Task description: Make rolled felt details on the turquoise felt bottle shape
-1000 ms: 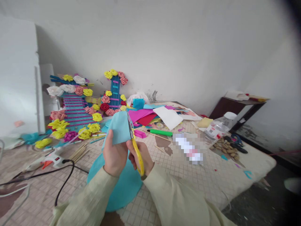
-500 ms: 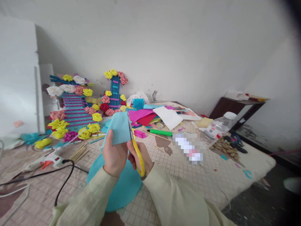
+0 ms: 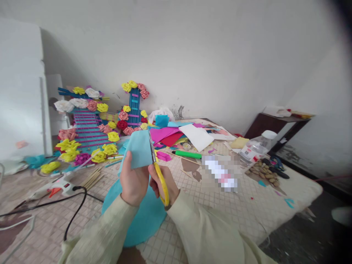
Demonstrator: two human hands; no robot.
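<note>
My left hand (image 3: 134, 184) grips a folded piece of light-blue paper (image 3: 139, 148), its thumb lying over the front. Yellow-handled scissors (image 3: 162, 185) are in my right hand (image 3: 168, 182), fingers wrapped round the handles. Their metal blades point up and away from me along the right edge of the paper, and seem nearly closed there. Beneath both hands a large round turquoise sheet (image 3: 147, 227) lies flat on the table, partly hidden by my left forearm.
A glue gun (image 3: 62, 186) with a black cord lies left, beside thin wooden sticks (image 3: 92, 179). Behind stand flower-trimmed blue panels (image 3: 90, 128). Loose coloured papers (image 3: 196, 136), a green marker (image 3: 188, 155) and a plastic bottle (image 3: 254, 148) are further back and right.
</note>
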